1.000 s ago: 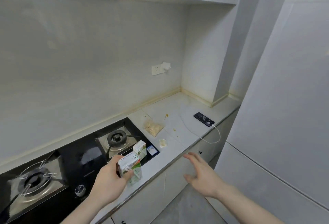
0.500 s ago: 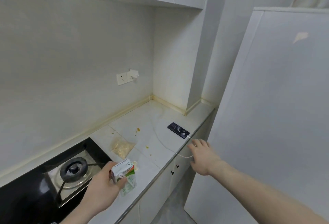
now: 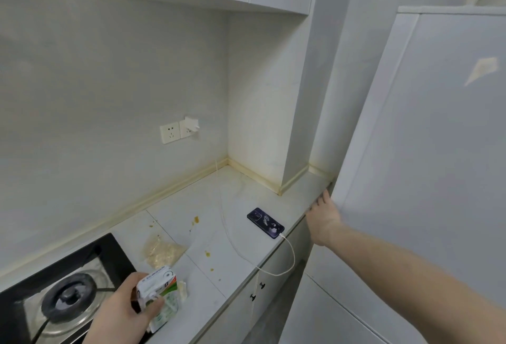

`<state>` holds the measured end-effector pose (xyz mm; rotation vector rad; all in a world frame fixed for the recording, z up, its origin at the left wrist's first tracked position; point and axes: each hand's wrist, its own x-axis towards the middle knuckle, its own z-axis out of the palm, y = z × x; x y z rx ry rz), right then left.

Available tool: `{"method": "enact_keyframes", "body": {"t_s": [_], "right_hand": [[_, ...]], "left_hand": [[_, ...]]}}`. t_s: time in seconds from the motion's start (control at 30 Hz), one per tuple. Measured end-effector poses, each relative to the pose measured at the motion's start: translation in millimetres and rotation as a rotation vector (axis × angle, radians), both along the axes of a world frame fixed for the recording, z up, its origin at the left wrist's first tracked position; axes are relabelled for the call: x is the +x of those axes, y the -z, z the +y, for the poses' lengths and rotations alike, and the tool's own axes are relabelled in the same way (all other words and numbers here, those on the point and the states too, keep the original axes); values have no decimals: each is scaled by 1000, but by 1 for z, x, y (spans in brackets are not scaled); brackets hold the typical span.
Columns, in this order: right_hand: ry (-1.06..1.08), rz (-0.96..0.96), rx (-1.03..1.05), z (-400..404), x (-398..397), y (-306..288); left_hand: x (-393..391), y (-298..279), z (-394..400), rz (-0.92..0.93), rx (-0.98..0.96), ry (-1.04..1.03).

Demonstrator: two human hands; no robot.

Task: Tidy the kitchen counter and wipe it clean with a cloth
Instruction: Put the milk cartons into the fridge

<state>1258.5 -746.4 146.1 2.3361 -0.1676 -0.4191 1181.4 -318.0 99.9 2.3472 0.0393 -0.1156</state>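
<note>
carton in one hand, other hand at the counter's far edge

nearest the camera, the left hand (image 3: 120, 313) was wrapped around a small white, green and orange carton (image 3: 158, 293), thumb across its front, holding it just above the counter (image 3: 241, 261) at the right edge of the black gas stove (image 3: 63, 291). a scrap of crumpled pale wrapper (image 3: 183, 290) lay on the counter just beside the carton.

a little farther back, a clear bag of pale crumbs (image 3: 164, 252) lay on the counter near the stove's corner, with small yellow spills (image 3: 207, 254) scattered across the pale surface around it.

farther along, a dark phone (image 3: 265, 222) lay flat near the front edge, a white cable (image 3: 287, 267) plugged into it, looping off the edge and then running back up to a white charger (image 3: 191, 124) in the wall socket (image 3: 170, 133).

the right hand (image 3: 323, 217) was stretched out to the far end of the counter's front edge, next to the white fridge (image 3: 424, 152), fingers loosely spread and holding nothing; whether the fingertips touched the edge could not be told.

no cloth was in view.
</note>
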Motion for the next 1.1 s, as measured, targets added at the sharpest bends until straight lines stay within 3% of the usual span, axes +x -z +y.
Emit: {"method": "enact_keyframes", "body": {"t_s": [0.2, 0.5, 0.87, 1.1], "right_hand": [[30, 104, -69, -2, 13, 1], [-6, 74, -88, 8, 27, 11], [30, 115, 175, 79, -17, 27], [163, 177, 244, 133, -63, 34]], "left_hand": [[19, -3, -12, -17, 2, -30], [25, 9, -2, 10, -11, -64], [52, 14, 35, 14, 48, 24], [63, 18, 82, 26, 25, 108]]}}
